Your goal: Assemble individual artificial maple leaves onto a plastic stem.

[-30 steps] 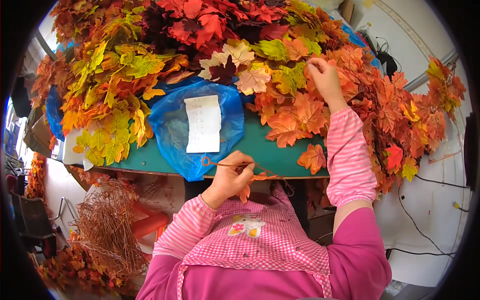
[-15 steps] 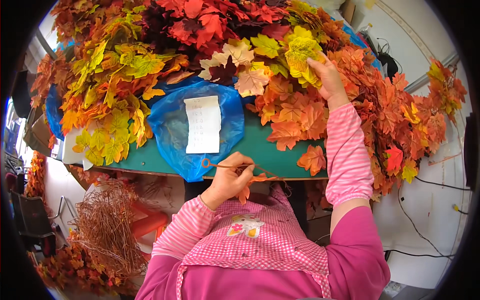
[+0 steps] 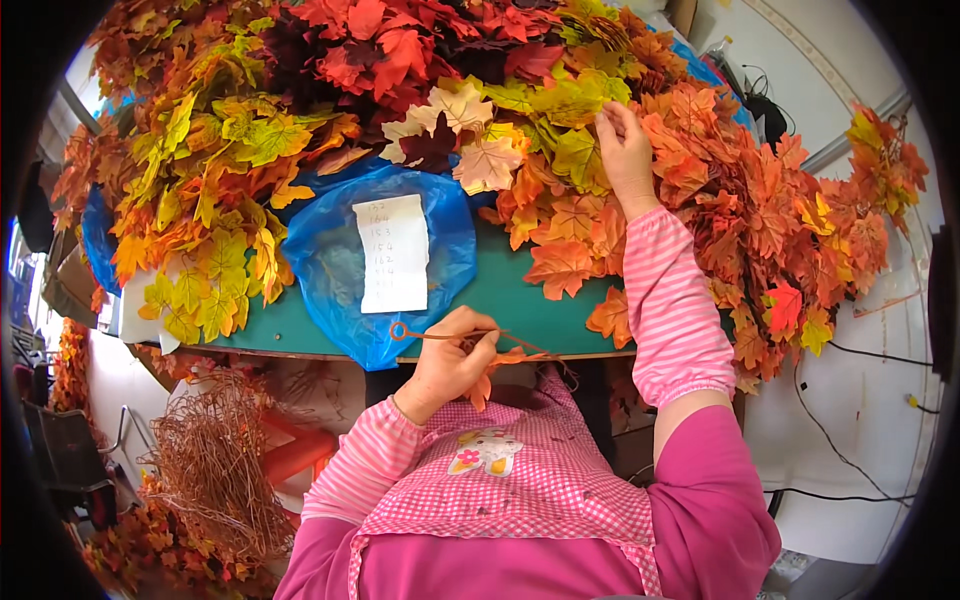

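Note:
My left hand [image 3: 447, 362] is closed around a thin brown stem [image 3: 427, 336] with a ring at its left end, held just past the table's front edge. An orange leaf [image 3: 480, 388] hangs beneath that hand, partly hidden by the fingers. Farther off to the right, my right hand [image 3: 627, 160] reaches into the leaf heap. Its fingers are bent together at the edge of some yellow-green leaves [image 3: 572, 98] and seem to pinch one. Pale cream leaves [image 3: 488, 163] and a dark maroon leaf [image 3: 432, 150] lie left of it; orange leaves [image 3: 565, 262] lie nearer.
A blue plastic bag [image 3: 320, 265] bearing a handwritten paper slip [image 3: 392, 255] rests on the green tabletop [image 3: 510, 300]. Heaps of red leaves [image 3: 400, 55], yellow-orange leaves and orange leaves surround it. A bundle of brown stems [image 3: 215, 460] stands at lower left. Black cables [image 3: 840, 495] run at right.
My right hand has shifted slightly left and nearer. The yellow leaves it touched sit lower and flatter in the heap. My left hand keeps its hold on the stem.

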`<state>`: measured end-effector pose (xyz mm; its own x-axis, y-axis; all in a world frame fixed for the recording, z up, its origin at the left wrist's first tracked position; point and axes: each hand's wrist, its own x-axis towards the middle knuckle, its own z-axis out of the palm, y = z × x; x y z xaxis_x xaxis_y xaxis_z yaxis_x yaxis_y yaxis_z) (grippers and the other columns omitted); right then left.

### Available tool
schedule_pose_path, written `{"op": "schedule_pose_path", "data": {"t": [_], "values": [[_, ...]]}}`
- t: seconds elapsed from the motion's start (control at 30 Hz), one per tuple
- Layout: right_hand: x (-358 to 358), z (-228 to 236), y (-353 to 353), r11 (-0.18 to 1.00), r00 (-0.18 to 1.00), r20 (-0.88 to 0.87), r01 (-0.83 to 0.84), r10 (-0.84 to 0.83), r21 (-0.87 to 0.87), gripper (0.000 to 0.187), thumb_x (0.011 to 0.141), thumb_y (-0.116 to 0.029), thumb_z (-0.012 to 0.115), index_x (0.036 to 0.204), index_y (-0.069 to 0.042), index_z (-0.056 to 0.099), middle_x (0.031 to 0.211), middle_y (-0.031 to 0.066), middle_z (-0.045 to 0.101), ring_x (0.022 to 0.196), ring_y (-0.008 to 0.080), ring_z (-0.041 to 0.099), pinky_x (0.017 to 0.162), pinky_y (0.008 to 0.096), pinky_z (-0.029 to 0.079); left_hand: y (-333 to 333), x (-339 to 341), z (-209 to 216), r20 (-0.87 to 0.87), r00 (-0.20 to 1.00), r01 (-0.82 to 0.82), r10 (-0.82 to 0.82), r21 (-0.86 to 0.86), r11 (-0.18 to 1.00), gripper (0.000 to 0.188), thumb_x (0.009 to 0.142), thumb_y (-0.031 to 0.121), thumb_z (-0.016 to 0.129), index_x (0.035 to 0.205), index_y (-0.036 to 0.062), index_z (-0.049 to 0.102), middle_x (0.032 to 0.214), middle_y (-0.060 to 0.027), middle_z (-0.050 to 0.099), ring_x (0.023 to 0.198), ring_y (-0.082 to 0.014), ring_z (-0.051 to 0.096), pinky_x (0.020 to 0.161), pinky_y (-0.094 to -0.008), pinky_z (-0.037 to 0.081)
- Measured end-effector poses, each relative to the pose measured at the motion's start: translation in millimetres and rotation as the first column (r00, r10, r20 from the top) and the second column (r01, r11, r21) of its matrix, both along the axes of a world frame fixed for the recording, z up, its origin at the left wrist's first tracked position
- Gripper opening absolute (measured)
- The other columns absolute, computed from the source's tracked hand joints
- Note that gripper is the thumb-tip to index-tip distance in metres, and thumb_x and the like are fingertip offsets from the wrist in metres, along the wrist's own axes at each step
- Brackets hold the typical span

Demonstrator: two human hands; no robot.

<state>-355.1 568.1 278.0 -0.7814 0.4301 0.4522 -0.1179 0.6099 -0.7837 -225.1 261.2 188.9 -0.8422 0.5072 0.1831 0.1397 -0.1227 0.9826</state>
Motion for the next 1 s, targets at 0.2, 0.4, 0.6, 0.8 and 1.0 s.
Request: {"op": "schedule_pose_path", "data": {"t": [0.2, 0.4, 0.6, 0.8, 1.0], "values": [[5.1, 12.6, -19.9, 0.992, 0.992, 0.023, -0.122, 0.123, -0.021, 0.031, 0.096, -0.027, 0.056, 0.114, -0.002, 0.061, 0.11, 0.0047, 0.061, 0.097, 0.0165, 0.059, 0.086, 0.0278, 0.047, -0.3, 1.1, -0.6, 0.092, 0.996, 0.018, -0.02, 0.021, 1.0, 0.003, 0.087, -0.003, 0.056, 0.089, -0.0024, 0.058, 0.082, -0.0039, 0.055, 0.06, -0.0074, 0.058, 0.051, -0.0206, 0.046], [-14.2, 5.1, -32.6, 0.846, 0.841, -0.165, -0.469, 0.516, 0.254, 0.02, 0.091, -0.01, 0.054, 0.106, -0.001, 0.064, 0.1, 0.0025, 0.066, 0.09, 0.0141, 0.06, 0.08, 0.0262, 0.048, -2.4, 2.1, 2.7, 0.143, 0.989, 0.043, -0.046, 0.023, 0.999, 0.005, 0.087, -0.003, 0.057, 0.091, -0.0042, 0.06, 0.084, -0.0045, 0.052, 0.062, -0.0073, 0.057, 0.054, -0.0211, 0.045], [-25.5, -12.5, -23.4, 0.954, 0.964, 0.048, -0.265, 0.261, 0.143, 0.02, 0.087, -0.012, 0.057, 0.103, -0.002, 0.066, 0.093, 0.0103, 0.069, 0.084, 0.0216, 0.065, 0.077, 0.0302, 0.049, -1.4, 2.4, 4.4, 0.104, 0.994, 0.025, -0.027, 0.016, 1.0, 0.006, 0.088, -0.002, 0.057, 0.092, -0.0042, 0.06, 0.085, -0.0045, 0.051, 0.062, -0.0071, 0.057, 0.054, -0.0209, 0.045], [-49.8, -12.6, -21.7, 0.964, 0.955, 0.142, -0.265, 0.26, 0.016, 0.026, 0.087, -0.013, 0.064, 0.109, 0.001, 0.066, 0.098, 0.0043, 0.068, 0.088, 0.0107, 0.06, 0.08, 0.0236, 0.047, -1.4, 0.9, 2.3, 0.012, 1.0, 0.011, -0.012, 0.007, 1.0, 0.005, 0.087, -0.002, 0.057, 0.091, -0.0031, 0.06, 0.085, -0.0042, 0.053, 0.061, -0.0073, 0.057, 0.053, -0.0209, 0.045], [-44.4, 6.8, -33.0, 0.819, 0.931, -0.111, -0.359, 0.347, -0.448, 0.02, 0.084, -0.013, 0.07, 0.102, -0.003, 0.069, 0.095, 0.0032, 0.068, 0.085, 0.0111, 0.061, 0.076, 0.0242, 0.048, -0.3, 1.8, 4.3, 0.021, 1.0, -0.012, 0.011, 0.015, 1.0, 0.004, 0.087, -0.003, 0.057, 0.09, -0.002, 0.06, 0.083, -0.0039, 0.056, 0.061, -0.0068, 0.057, 0.052, -0.02, 0.044]]}}
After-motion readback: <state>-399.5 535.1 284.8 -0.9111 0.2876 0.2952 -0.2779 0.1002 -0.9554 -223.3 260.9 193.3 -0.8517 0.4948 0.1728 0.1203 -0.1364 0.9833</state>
